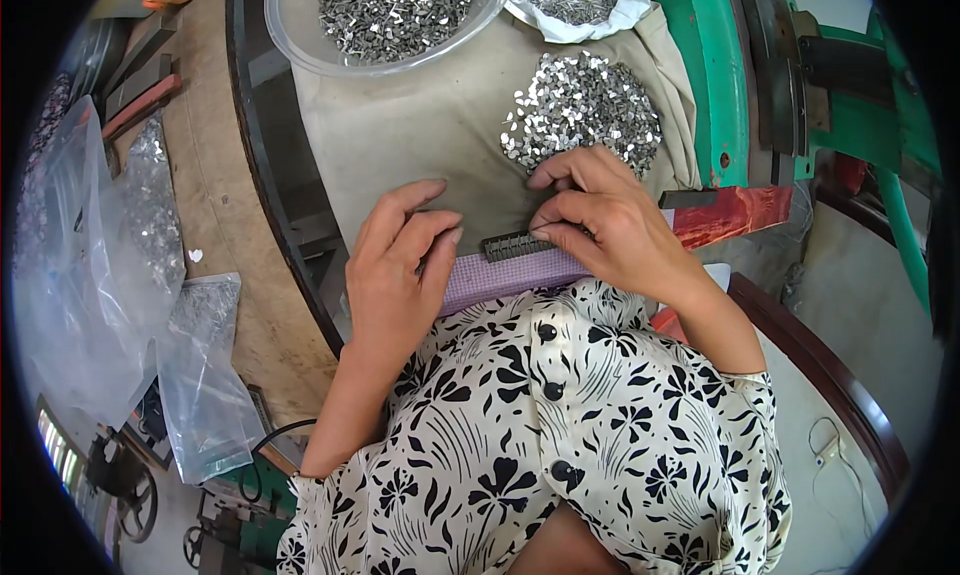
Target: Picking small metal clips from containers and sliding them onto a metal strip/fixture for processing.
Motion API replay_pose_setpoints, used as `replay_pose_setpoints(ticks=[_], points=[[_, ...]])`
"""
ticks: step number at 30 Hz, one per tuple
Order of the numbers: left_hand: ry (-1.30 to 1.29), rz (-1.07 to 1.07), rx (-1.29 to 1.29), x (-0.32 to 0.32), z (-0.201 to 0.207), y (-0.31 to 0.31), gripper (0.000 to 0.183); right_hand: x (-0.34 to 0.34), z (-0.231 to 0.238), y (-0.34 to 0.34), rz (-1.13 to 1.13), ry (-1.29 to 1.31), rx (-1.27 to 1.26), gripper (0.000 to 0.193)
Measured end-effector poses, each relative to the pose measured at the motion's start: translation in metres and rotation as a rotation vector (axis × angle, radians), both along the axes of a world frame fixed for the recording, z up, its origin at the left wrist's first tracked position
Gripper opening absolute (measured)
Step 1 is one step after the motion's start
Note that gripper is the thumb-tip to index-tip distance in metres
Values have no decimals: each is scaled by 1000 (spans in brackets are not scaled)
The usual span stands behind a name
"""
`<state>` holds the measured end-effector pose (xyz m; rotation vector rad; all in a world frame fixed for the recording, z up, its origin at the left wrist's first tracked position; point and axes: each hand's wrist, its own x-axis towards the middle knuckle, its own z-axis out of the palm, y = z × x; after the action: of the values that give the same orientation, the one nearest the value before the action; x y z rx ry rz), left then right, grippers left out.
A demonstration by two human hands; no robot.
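A dark, narrow slotted strip (515,246) lies along the near edge of the work surface, on a purple checked cloth (515,280). My right hand (615,220) is at its right end, thumb and a finger closed over it and covering that part. Curled and apart, the fingers of my left hand (395,260) hang just left of the strip with nothing visible in them. Beyond my right hand spreads a loose pile of small shiny metal pieces (580,110) on the grey-green cloth (400,125).
A clear round tub (285,50) of small metal parts stands at the back, beside a white-lined container (590,30) of thin metal pins. Green machinery (700,75) borders the right. Clear plastic bags (205,405) lie on the wooden table (215,175) at left. A dark bar (688,199) rests right.
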<state>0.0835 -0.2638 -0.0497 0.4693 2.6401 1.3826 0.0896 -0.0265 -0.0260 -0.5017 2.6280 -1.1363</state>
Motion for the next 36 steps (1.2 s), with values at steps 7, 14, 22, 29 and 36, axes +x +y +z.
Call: replay_pose_setpoints(ticks=[7,14,22,29,36], points=[[-74,-41,-23,1,4,-3,17,6,-4,2,-18,54,6,10],[-94,-52,-27,-2,3,-8,17,6,17,-2,32,191,179,10],[-68,-49,-59,-3,9,-9,16,4,27,-24,182,291,413,8],[84,-81,20,-5,-9,5,15,-9,41,-23,311,126,510,11],[120,-83,57,-7,-10,-1,15,-18,46,-28,321,84,458,19]])
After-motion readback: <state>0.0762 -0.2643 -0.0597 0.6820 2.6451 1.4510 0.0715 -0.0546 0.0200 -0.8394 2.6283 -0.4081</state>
